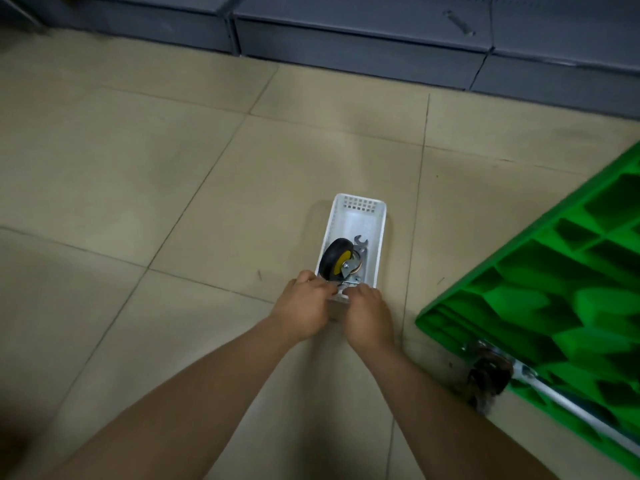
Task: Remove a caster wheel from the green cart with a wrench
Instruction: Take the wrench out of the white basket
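Tiled floor | both hands' fingers curled on basket rim (caster wheel inside)

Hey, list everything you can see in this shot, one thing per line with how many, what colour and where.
Basket: one, white, on the floor at centre.
Caster wheel: one, black tyre with yellow hub, lying in the basket's near half.
Wrench: one, silver, in the basket beside the wheel.
Green cart: one, tipped so its ribbed underside shows, at right.
Mounted caster: one, dark, on the cart's near corner.
Floor tiles: beige, throughout.
Shelving bases: grey, along the top.
Left hand: one, at the basket's near edge, fingers curled on metal parts.
Right hand: one, beside it, fingers curled; what it holds is hidden.
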